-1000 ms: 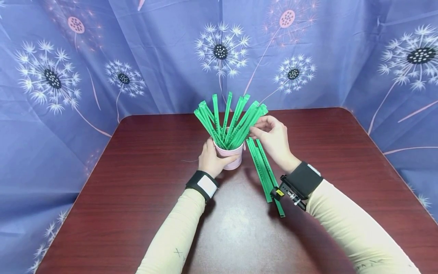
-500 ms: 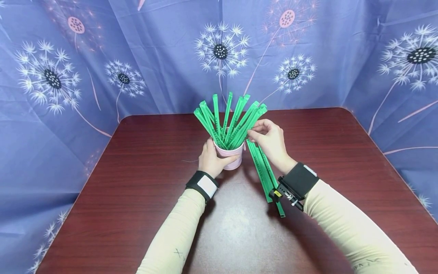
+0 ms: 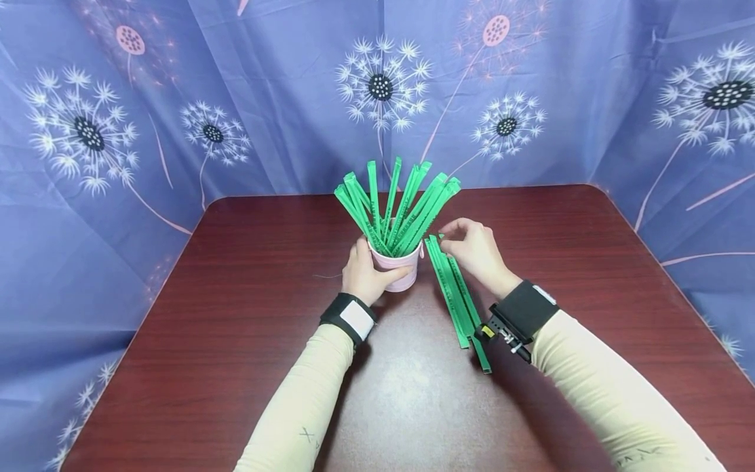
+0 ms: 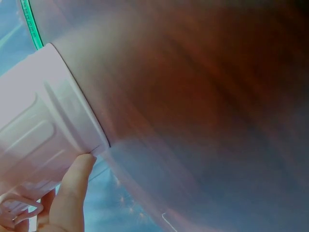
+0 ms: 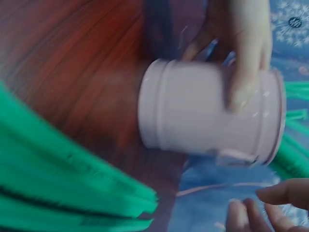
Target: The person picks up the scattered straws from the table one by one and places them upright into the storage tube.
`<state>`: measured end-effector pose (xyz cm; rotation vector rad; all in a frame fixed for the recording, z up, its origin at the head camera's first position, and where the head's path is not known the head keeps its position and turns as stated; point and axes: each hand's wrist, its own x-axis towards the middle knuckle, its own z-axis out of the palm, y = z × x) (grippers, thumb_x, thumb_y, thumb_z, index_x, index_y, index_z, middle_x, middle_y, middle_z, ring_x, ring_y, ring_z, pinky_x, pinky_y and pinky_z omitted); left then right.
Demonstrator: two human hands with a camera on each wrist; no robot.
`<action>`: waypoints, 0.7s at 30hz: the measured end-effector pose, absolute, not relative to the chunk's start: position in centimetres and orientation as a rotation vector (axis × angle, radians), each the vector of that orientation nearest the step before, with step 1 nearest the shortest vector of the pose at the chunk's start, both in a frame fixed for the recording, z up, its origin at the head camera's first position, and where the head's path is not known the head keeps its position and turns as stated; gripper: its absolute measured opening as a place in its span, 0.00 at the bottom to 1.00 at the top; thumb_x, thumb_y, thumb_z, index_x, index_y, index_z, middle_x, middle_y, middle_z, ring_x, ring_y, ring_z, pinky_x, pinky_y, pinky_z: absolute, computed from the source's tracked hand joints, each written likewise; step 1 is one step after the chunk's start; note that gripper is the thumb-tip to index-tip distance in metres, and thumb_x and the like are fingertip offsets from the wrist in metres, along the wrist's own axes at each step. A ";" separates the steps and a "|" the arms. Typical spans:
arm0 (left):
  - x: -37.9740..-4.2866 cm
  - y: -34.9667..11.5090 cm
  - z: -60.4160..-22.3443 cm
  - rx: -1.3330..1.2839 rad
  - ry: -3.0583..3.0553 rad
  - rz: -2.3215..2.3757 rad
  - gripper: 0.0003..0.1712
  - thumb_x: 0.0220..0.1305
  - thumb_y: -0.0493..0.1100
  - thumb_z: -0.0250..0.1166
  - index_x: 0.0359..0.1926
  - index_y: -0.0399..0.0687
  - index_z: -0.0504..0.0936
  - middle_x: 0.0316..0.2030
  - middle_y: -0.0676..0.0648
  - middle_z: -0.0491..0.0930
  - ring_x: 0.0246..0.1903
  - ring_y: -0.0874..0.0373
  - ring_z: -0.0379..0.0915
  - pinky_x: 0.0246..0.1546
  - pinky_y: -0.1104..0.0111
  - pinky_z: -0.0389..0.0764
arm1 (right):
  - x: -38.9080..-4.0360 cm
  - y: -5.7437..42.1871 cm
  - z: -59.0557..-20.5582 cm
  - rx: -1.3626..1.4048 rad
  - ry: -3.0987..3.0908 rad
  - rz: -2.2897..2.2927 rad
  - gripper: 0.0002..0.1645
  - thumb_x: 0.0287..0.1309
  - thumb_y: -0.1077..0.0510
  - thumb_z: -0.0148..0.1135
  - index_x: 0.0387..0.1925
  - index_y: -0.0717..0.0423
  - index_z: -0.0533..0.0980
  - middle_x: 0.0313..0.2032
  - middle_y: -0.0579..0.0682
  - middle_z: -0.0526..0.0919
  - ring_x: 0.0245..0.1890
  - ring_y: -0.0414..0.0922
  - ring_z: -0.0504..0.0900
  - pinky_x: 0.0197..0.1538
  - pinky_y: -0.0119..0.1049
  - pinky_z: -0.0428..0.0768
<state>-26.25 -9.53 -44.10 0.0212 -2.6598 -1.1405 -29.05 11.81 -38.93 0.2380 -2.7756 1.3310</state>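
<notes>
A small pink pail [image 3: 401,278] stands on the table with several long, flat green strips [image 3: 407,210] fanning out of its top. Dark print runs along the strips. My left hand [image 3: 362,275] grips the pail, thumb [image 4: 72,193] across its side. To the pail's right lie more green strips [image 3: 453,295], side by side on the table. Over their far ends hovers my right hand [image 3: 476,255]; in the right wrist view its fingers [image 5: 289,191] are bent loosely, apart from the strips [image 5: 72,169], with nothing seen between them.
The dark red wooden table [image 3: 236,295] reaches back to a blue curtain [image 3: 283,85] printed with dandelions. A thin pale thread [image 3: 326,276] lies left of the pail. Each wrist wears a black band [image 3: 525,308].
My right hand has come away from the strips in the pail, moving down and right to the far ends of those on the table. The left hand and pail stay put.
</notes>
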 end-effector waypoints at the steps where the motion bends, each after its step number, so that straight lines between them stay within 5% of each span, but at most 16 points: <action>1: -26.2 -9.5 -44.1 0.021 -2.659 -1.140 0.55 0.40 0.59 0.81 0.65 0.45 0.64 0.55 0.38 0.74 0.56 0.40 0.75 0.55 0.47 0.77 | -29.2 12.1 -39.2 0.224 -2.805 1.297 0.16 0.57 0.62 0.59 0.47 0.61 0.80 0.37 0.58 0.87 0.25 0.41 0.81 0.33 0.34 0.76; 7: -26.3 -9.5 -44.3 0.010 -2.651 -1.142 0.55 0.40 0.59 0.81 0.65 0.44 0.64 0.55 0.38 0.74 0.56 0.40 0.75 0.54 0.47 0.77 | -29.7 13.7 -41.3 0.193 -2.947 1.195 0.16 0.62 0.63 0.58 0.50 0.65 0.79 0.41 0.64 0.86 0.32 0.54 0.87 0.32 0.36 0.81; 21: -26.3 -9.5 -44.0 0.016 -2.665 -1.145 0.55 0.42 0.59 0.80 0.66 0.43 0.63 0.57 0.37 0.73 0.57 0.40 0.74 0.55 0.46 0.77 | -29.8 14.9 -43.8 0.209 -3.219 1.056 0.23 0.62 0.63 0.61 0.57 0.71 0.73 0.53 0.70 0.78 0.34 0.52 0.85 0.37 0.40 0.84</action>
